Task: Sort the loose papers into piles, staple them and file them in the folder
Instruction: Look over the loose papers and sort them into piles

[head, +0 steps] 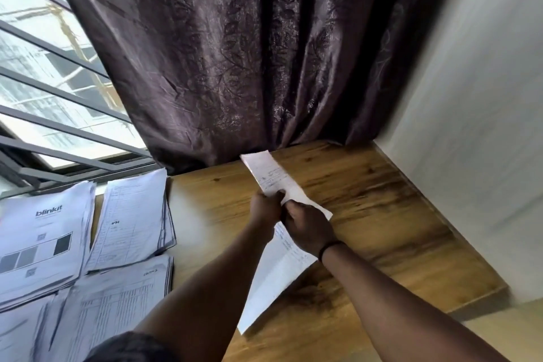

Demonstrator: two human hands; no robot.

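I hold a thin set of printed white papers [271, 173] above the wooden table [367, 209], seen nearly edge-on. My left hand [266, 207] pinches them at the middle from the left. Right beside it, my right hand [310, 231] grips the same papers, a dark band on its wrist. On the left of the table lie several paper piles: one with a "blinkit" heading [44, 241], a pile of forms [132, 215] beside it, and a pile of tables [117, 300] in front. No stapler or folder shows.
A dark purple patterned curtain [235, 53] hangs behind the table. A barred window [53, 91] is at the back left. A white wall [476, 126] bounds the table's right side, where the table edge [482, 294] drops off.
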